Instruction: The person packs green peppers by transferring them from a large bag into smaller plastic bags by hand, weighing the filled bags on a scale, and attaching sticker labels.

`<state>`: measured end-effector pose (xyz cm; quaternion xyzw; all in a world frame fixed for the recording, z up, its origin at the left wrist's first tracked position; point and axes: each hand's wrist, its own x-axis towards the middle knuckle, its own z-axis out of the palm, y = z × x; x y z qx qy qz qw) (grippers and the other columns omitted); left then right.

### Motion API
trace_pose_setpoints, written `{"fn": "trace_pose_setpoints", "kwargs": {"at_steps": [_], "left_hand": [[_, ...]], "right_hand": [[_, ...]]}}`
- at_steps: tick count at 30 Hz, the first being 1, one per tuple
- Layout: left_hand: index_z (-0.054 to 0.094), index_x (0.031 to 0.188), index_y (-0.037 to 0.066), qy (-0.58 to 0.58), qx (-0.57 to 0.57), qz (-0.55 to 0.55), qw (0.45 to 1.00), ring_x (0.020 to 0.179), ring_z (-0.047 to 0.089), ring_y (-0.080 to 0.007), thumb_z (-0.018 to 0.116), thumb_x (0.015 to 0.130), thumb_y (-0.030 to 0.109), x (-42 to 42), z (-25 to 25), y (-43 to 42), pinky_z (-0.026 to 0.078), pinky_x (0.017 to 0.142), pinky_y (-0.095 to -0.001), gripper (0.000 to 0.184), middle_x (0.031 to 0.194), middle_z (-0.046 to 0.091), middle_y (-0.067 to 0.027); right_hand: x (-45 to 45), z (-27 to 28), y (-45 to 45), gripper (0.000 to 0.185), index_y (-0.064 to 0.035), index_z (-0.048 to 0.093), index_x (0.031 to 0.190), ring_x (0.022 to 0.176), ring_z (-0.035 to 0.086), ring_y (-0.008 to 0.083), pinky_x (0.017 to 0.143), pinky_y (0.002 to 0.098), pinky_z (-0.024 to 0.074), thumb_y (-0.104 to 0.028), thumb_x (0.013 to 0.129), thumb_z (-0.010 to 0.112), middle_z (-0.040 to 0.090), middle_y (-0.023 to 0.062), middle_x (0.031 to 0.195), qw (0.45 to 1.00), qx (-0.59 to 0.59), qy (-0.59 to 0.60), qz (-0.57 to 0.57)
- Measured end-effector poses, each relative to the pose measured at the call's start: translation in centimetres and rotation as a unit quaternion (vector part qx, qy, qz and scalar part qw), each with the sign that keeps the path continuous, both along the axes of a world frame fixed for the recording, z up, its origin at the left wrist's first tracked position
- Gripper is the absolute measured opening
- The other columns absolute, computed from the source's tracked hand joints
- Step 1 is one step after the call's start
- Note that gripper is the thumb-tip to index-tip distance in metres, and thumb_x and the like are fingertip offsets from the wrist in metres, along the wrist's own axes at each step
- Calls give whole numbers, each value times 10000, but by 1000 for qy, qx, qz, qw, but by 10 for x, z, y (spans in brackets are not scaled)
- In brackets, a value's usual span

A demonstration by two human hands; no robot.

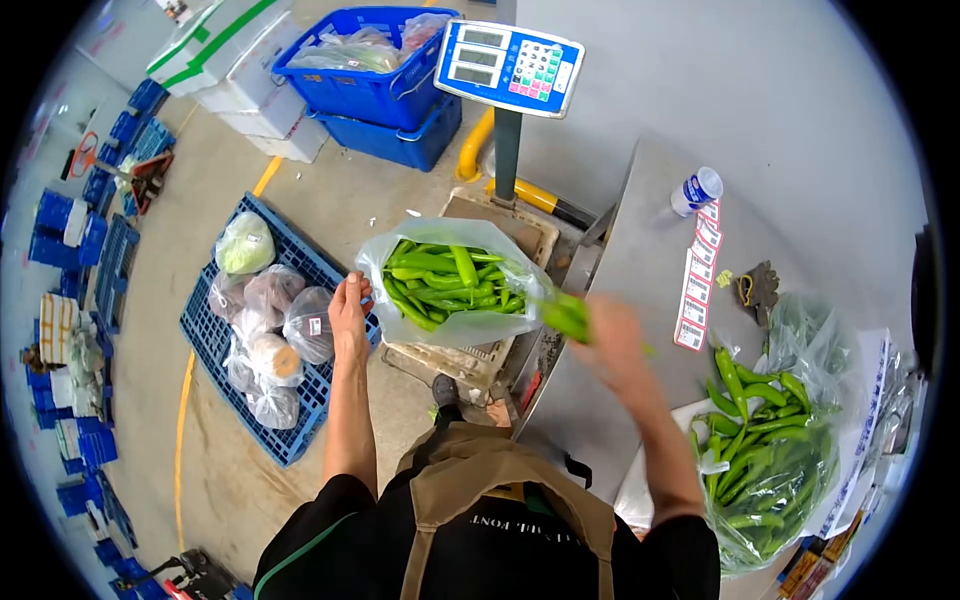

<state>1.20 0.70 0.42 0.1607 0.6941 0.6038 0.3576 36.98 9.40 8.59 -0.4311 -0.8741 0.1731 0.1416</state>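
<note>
On the steel table (pixel 650 230) beside the right hand (pixel 614 340), many green chili peppers (pixel 780 423) are left in a clear bag (pixel 790 530), while the translucent bag (pixel 465 329) pinched by the left hand (pixel 350 310) seems well filled, with a few gripped by the right.

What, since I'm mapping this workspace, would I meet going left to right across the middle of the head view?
Pale green bagged vegetable → left hand → open bag of green peppers → right hand → label strip → dark glove.

The peppers (pixel 450 282) are green — the pallet (pixel 314 405) blue, the labels (pixel 694 300) red-bordered white
</note>
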Motion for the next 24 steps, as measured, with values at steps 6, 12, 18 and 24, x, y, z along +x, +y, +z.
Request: {"fn": "trace_pose_setpoints", "kwargs": {"at_steps": [6, 12, 18, 24], "left_hand": [[571, 1083, 17, -26, 29, 23, 999, 861, 539, -128, 486, 908, 415, -6, 10, -1, 432, 766, -274, 443, 935, 580, -34], [589, 1047, 10, -8, 2, 32, 999, 818, 532, -116, 484, 917, 387, -16, -23, -21, 415, 716, -244, 412, 906, 586, -35], [621, 926, 45, -30, 13, 31, 999, 735, 542, -99, 473, 921, 364, -13, -30, -13, 410, 645, -238, 352, 814, 607, -15], [623, 889, 45, 5, -2, 24, 1000, 722, 532, -91, 459, 928, 342, -15, -19, -4, 405, 651, -243, 342, 782, 600, -6]], "right_hand": [[-125, -60, 37, 453, -19, 466, 931, 852, 521, 329, 747, 426, 410, -237, 650, 747, 526, 156, 883, 992, 62, 78, 74], [-34, -55, 19, 280, -11, 499, 935, 818, 525, 351, 703, 434, 417, -136, 740, 657, 532, 174, 855, 992, 21, 111, -54], [102, -21, -44, 210, -18, 510, 924, 830, 517, 401, 691, 456, 412, -121, 772, 611, 529, 202, 874, 961, -22, -8, -275], [186, -33, -87, 349, -27, 481, 990, 855, 522, 404, 715, 465, 431, -83, 698, 665, 510, 202, 971, 893, 37, -108, -436]]}}
